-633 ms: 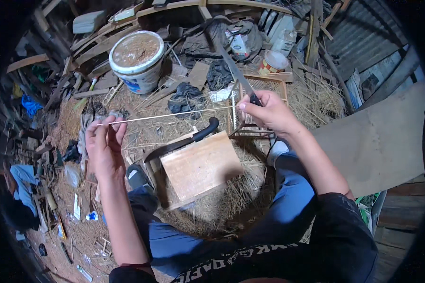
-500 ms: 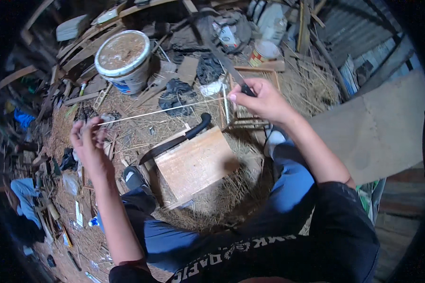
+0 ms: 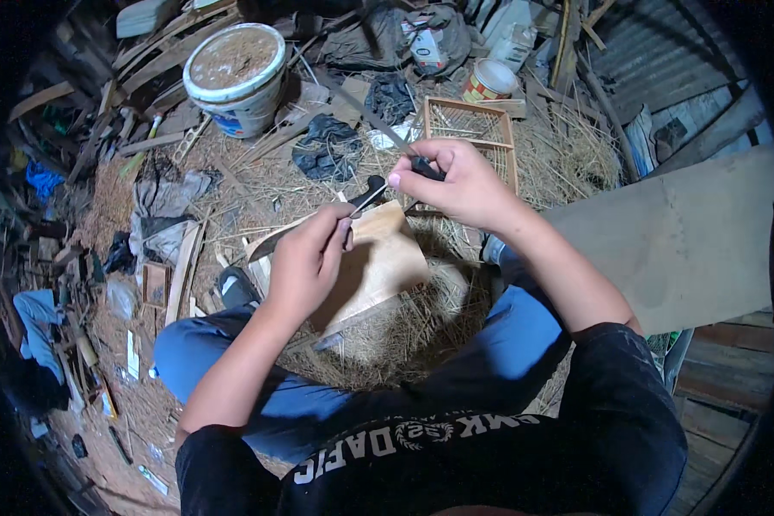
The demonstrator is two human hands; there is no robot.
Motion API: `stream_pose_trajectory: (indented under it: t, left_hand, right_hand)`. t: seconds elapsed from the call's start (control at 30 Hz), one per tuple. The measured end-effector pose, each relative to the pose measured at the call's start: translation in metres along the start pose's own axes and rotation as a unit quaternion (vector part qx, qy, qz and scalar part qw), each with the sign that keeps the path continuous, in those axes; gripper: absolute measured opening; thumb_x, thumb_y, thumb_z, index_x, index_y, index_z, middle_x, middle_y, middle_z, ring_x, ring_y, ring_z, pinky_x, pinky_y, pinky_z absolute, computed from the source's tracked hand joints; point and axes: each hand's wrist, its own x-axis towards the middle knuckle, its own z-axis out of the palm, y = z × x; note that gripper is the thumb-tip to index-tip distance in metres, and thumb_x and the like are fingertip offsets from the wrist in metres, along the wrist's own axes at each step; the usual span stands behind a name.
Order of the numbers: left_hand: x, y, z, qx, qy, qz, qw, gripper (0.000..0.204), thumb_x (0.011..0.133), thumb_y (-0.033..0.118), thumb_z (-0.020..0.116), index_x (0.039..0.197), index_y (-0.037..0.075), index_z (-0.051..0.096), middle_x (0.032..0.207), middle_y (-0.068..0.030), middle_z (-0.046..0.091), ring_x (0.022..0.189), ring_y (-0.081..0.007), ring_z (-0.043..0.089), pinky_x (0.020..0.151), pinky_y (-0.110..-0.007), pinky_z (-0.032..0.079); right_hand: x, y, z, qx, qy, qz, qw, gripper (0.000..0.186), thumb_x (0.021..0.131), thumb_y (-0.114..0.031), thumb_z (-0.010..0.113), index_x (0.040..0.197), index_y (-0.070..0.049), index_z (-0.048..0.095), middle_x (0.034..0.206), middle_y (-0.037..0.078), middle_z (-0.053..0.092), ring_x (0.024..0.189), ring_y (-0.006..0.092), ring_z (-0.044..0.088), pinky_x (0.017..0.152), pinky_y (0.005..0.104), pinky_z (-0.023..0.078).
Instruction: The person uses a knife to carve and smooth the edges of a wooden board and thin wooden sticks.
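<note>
Looking down through the head camera, I count two bare hands at work over one pale wooden board (image 3: 378, 262) that rests on the lap and the straw below. My right hand (image 3: 456, 185) is clenched around the dark handle of one long-bladed knife (image 3: 404, 153), whose grey blade runs up and to the left, away from the fist. My left hand (image 3: 305, 262) pinches one thin pale strip (image 3: 368, 199) between thumb and fingertips; the strip runs up toward the right hand and meets the knife just beside its thumb. The two hands are near each other, above the board's upper edge. I cannot tell whether the strip touches the board.

Beyond the right hand lies one small wooden lattice frame (image 3: 473, 129) on the straw-covered ground (image 3: 576, 155). Further back I see one white plastic bucket (image 3: 232, 82) filled with brownish matter, and one small round tin (image 3: 488, 82) with a pale lid. One dark crumpled cloth (image 3: 327, 146) sits between the bucket and the frame. To the right is one large flat grey panel (image 3: 688, 232), and to the left many loose timber offcuts (image 3: 181, 267), too jumbled for me to count
</note>
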Motion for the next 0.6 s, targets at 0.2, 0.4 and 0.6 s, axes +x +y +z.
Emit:
stream_pose_trajectory:
  t: [0.2,0.4,0.6]
  left_hand:
    - [-0.027,0.013,0.005,-0.061,0.045,-0.026,0.997,0.011,0.099,0.005,0.056,0.105,0.001,0.064,0.069,-0.0091,0.059,0.062,-0.0146,0.059,0.060,-0.029,0.047]
    - [-0.068,0.020,0.013,-0.120,0.040,-0.056,0.990,0.012,0.101,0.007,0.054,0.105,0.001,0.063,0.070,-0.0050,0.058,0.063,-0.0095,0.055,0.060,-0.026,0.045]
    - [-0.104,0.019,0.018,-0.150,0.009,-0.088,0.985,0.012,0.104,0.007,0.050,0.104,-0.002,0.057,0.078,-0.0019,0.055,0.071,-0.0071,0.055,0.066,-0.023,0.045]
  right_hand:
    - [-0.030,-0.015,0.008,0.103,-0.032,0.045,0.993,0.019,0.095,-0.022,0.069,0.101,-0.004,0.070,0.075,-0.009,0.057,0.058,-0.0017,0.041,0.050,0.0182,0.030]
    - [-0.055,-0.009,0.024,0.111,-0.050,0.003,0.993,0.017,0.095,-0.019,0.069,0.103,-0.004,0.069,0.073,-0.010,0.055,0.055,-0.0021,0.039,0.048,0.0185,0.026]
    - [-0.074,0.003,0.048,0.087,-0.015,0.008,0.996,0.012,0.093,-0.018,0.071,0.098,-0.007,0.069,0.070,-0.010,0.053,0.054,-0.0019,0.038,0.046,0.0188,0.026]
